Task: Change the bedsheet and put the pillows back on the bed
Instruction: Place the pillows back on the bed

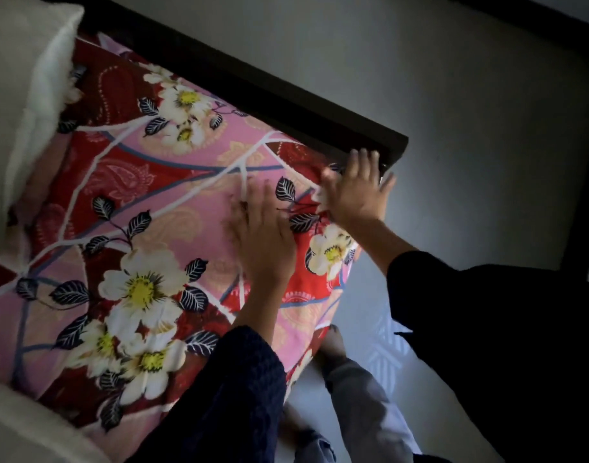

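1. The left hand (263, 238) lies flat on the floral bedsheet (146, 195), fingers straight and spread. It presses down and holds nothing. Its fingertips are blurred.
2. The right hand (356, 195) is also flat and open-fingered, just beside the left. It sits at the very corner of the bed, with its fingertips reaching the dark bed board (253, 91). Whether the thumb catches a bit of cloth I cannot tell.
3. The sheet is under both palms and covers the mattress top. It runs to the board's edge and hangs over the side edge toward the floor (487, 162).
4. The step looks like smoothing and tucking the fresh sheet in at this corner. Next, the slack probably needs pushing down between mattress and board, then along the side edge.
5. Well apart from the hands, one white pillow (25, 95) lies along the board's edge at the far side. Another white pillow (15, 426) sits at the near edge. Both probably need setting in place afterwards.
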